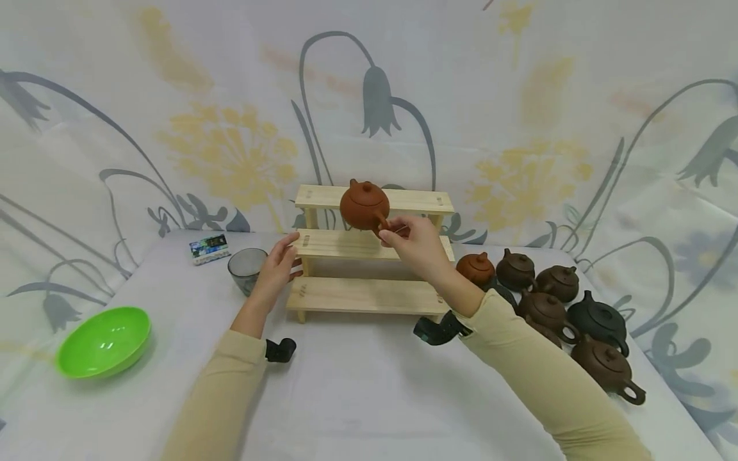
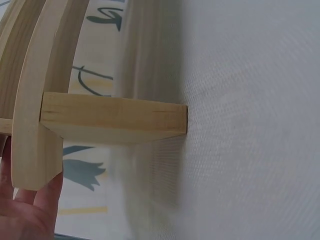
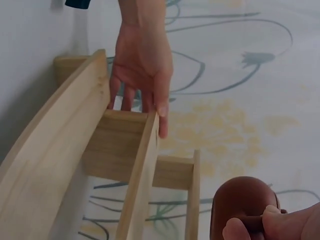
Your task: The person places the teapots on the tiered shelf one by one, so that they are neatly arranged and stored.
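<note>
My right hand pinches a reddish-brown clay teapot by its handle, thumb against fingers. Lid up, the pot is held in front of the upper tiers of a three-tier wooden stand. My left hand holds the stand's left end at the middle tier. In the right wrist view, one digit of the left hand lies over the board's edge and the others pass below it. Part of those fingers is hidden behind wood in the left wrist view.
Several dark brown and black teapots and another reddish teapot crowd the right side. To the left are a grey glass cup, a small patterned box and a bright green bowl. A floral cloth hangs behind.
</note>
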### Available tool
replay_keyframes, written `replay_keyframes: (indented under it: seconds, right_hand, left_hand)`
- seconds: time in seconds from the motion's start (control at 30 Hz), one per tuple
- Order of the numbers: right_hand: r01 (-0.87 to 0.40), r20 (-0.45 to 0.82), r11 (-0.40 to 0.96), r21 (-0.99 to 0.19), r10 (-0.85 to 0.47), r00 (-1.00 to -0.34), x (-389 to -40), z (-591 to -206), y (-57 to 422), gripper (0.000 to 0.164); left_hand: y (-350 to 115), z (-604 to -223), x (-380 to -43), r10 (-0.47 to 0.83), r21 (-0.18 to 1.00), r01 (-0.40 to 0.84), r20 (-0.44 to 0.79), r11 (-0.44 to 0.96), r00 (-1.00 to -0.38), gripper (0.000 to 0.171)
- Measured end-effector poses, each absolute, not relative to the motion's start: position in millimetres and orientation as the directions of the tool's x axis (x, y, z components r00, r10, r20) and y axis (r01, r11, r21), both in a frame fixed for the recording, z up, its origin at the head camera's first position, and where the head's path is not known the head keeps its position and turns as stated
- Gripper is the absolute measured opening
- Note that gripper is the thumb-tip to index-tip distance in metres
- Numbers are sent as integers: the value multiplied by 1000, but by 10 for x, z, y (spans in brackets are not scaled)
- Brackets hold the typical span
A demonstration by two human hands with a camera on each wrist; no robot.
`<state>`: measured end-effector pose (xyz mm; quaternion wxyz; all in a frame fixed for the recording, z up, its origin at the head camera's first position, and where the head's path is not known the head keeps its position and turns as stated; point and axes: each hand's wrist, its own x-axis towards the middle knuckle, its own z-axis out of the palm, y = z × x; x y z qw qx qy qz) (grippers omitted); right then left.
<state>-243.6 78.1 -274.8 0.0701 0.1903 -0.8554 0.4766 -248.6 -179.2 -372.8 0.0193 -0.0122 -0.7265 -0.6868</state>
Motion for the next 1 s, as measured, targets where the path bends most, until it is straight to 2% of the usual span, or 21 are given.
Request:
replay_keyframes:
  seconds: [0.27, 0.77, 1.0]
  right_hand:
    - [-478, 399, 443, -759, -264, -878, -2633, -2708, 418, 18]
    - [-409, 348, 389, -825, -220, -911, -3014, -2725, -21, 24]
    - [-427, 367, 436, -792, -218, -904, -3039, -2779, -89, 27]
  left_hand:
    - [-1777, -3726, -2486, -9, 997, 55, 56, 55, -998, 45]
    - [-1782, -3733, -2486, -26, 997, 50, 51, 59, -998, 44]
    - [-1777, -3731, -2477, -31, 996, 56, 58, 66, -998, 44]
